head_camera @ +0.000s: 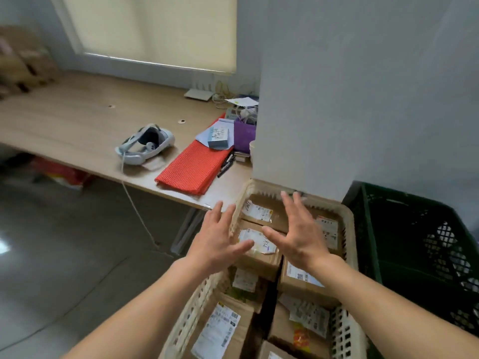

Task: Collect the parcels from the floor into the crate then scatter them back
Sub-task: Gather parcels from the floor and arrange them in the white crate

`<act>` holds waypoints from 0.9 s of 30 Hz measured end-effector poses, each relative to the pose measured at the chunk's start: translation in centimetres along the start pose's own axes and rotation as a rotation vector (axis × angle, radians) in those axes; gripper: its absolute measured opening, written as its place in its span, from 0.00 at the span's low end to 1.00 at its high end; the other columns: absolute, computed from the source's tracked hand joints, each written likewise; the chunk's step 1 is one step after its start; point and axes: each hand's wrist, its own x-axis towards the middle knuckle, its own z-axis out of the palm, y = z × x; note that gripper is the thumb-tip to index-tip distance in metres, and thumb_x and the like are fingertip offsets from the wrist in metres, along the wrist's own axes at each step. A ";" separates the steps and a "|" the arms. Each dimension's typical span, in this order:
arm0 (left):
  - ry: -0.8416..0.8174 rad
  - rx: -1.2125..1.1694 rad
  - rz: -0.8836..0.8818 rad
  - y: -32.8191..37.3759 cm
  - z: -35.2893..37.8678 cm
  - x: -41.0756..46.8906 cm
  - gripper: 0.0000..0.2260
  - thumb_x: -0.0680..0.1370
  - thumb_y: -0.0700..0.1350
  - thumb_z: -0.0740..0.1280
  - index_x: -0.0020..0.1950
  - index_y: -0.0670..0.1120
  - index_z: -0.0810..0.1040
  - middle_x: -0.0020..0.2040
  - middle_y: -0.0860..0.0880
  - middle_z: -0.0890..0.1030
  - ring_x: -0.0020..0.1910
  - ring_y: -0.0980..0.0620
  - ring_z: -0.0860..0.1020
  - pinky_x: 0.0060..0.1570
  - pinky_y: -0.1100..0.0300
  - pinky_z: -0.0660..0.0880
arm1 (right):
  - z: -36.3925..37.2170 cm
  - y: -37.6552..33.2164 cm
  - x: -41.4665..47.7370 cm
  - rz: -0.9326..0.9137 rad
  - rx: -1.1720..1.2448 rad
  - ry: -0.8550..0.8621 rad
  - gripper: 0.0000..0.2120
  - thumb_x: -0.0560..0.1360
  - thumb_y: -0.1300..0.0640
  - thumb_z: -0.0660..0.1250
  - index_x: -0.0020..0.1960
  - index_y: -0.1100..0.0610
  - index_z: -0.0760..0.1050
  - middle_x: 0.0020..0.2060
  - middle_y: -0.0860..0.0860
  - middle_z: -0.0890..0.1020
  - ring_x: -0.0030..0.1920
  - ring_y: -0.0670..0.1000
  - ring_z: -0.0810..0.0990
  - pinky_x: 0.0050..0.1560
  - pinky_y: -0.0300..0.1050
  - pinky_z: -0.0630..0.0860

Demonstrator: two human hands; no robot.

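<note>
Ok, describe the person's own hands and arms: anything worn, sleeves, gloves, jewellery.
Both hands are bare: no gloves on the left hand or the right hand, and no rings show. There is no watch, bracelet or band on either wrist. The left forearm and right forearm are uncovered to the frame's edge; no sleeve shows.
</note>
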 end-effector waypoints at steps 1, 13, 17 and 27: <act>0.032 -0.001 -0.023 -0.5 -0.9 -1.4 0.45 0.74 0.66 0.69 0.83 0.57 0.47 0.83 0.55 0.41 0.82 0.50 0.44 0.79 0.45 0.55 | 0.1 -1.1 -0.1 -0.037 -0.015 -0.007 0.49 0.74 0.28 0.64 0.84 0.43 0.43 0.85 0.51 0.45 0.83 0.54 0.50 0.77 0.65 0.60; 0.470 -0.012 -0.362 -7.6 -10.2 -23.4 0.55 0.69 0.60 0.77 0.83 0.53 0.42 0.83 0.51 0.48 0.82 0.50 0.50 0.78 0.54 0.56 | 5.5 -17.5 -7.1 -0.552 -0.001 -0.166 0.55 0.74 0.49 0.78 0.84 0.45 0.41 0.84 0.54 0.47 0.80 0.60 0.62 0.73 0.56 0.71; 0.599 0.143 -0.542 -10.6 -12.8 -32.7 0.45 0.69 0.59 0.76 0.81 0.55 0.58 0.82 0.54 0.37 0.82 0.48 0.43 0.76 0.50 0.59 | 8.4 -24.7 -11.3 -0.769 -0.127 -0.173 0.45 0.73 0.48 0.77 0.83 0.48 0.58 0.84 0.59 0.49 0.83 0.60 0.54 0.74 0.62 0.69; 0.826 0.085 -0.912 -18.7 -14.7 -59.3 0.37 0.74 0.61 0.71 0.80 0.53 0.63 0.83 0.53 0.41 0.82 0.48 0.43 0.76 0.47 0.61 | 16.5 -42.4 -29.2 -1.043 -0.040 -0.449 0.41 0.78 0.30 0.60 0.84 0.44 0.50 0.85 0.53 0.44 0.80 0.60 0.62 0.73 0.58 0.69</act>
